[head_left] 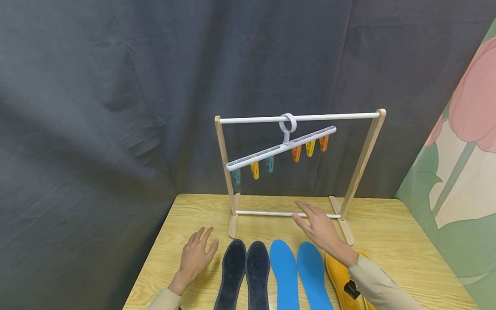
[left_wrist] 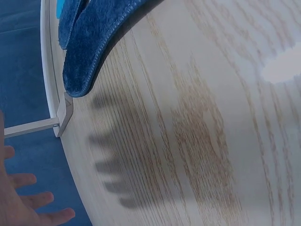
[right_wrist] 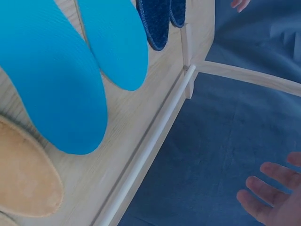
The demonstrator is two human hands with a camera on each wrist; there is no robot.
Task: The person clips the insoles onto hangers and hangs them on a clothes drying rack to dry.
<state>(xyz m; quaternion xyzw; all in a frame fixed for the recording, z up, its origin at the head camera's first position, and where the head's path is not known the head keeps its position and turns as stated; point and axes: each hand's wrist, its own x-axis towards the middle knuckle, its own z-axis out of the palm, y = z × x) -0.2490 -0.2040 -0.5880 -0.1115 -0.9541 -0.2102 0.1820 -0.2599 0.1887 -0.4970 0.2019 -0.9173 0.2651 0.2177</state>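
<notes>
My left hand (head_left: 195,255) hovers over the table with fingers spread, left of a pair of dark fuzzy insoles (head_left: 233,274). In the left wrist view its shadow falls on the wood, and the hand (left_wrist: 23,197) holds nothing. My right hand (head_left: 319,227) is raised above the far ends of two blue insoles (head_left: 284,277), fingers extended and empty. Beneath the right forearm lies a pair of yellow insoles (head_left: 338,279), partly covered by the sleeve. In the right wrist view the blue insoles (right_wrist: 61,94) lie flat beside the yellowish one (right_wrist: 28,174).
Behind the insoles stands a wooden rack (head_left: 365,160) with white rods. From its top rod hangs a tilted white clip hanger (head_left: 280,148) bearing several orange, yellow and teal clips (head_left: 296,153). A dark curtain (head_left: 107,109) backs the table (head_left: 204,206); a floral panel (head_left: 470,188) flanks the right.
</notes>
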